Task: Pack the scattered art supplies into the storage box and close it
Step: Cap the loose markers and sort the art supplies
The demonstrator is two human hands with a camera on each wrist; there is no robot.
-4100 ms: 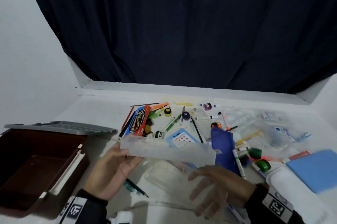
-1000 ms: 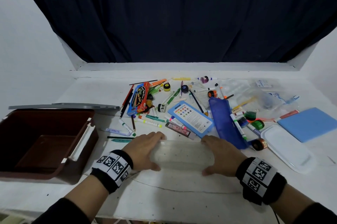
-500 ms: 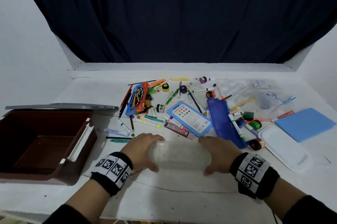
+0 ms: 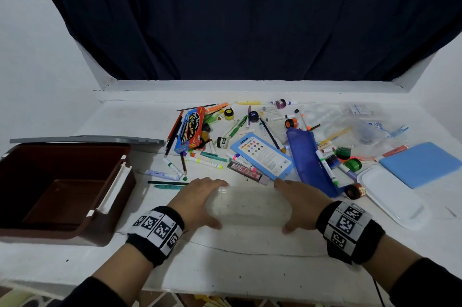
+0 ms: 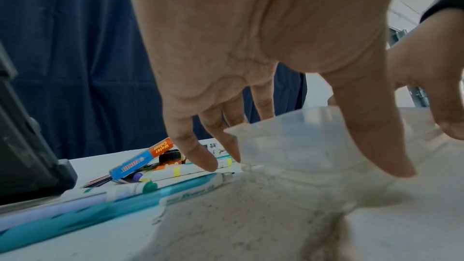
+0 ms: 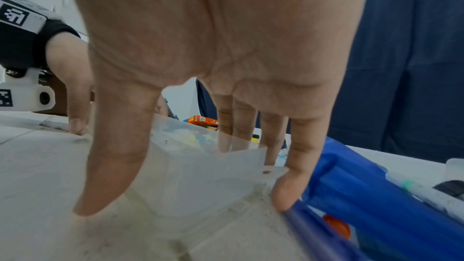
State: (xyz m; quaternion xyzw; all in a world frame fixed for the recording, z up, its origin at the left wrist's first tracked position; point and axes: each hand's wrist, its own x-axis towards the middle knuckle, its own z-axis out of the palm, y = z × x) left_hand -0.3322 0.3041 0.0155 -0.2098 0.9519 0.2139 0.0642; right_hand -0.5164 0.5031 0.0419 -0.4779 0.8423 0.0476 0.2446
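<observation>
A clear plastic container [image 4: 247,204] lies on the white table near the front edge. My left hand [image 4: 200,203] holds its left end and my right hand [image 4: 297,204] its right end. In the left wrist view the left hand [image 5: 306,166] straddles the container [image 5: 288,142], thumb on the near side, fingers on the far side. The right hand [image 6: 183,205] straddles the container [image 6: 195,166] the same way. The brown storage box [image 4: 62,148] stands open at the left, with a grey lid [image 4: 87,139] behind it. Scattered markers, pens and paint pots lie beyond my hands.
A red and blue watercolour box [image 4: 190,129], a light blue pencil case [image 4: 262,154] and a dark blue pouch [image 4: 310,161] lie behind the container. A white plastic lid [image 4: 390,196] and a blue pad [image 4: 422,164] are at the right. A teal pen [image 4: 170,186] lies by my left hand.
Four seconds ago the clear container was in the air on my left hand. It now rests on the table with a hand at each end. Over the last second little has moved.
</observation>
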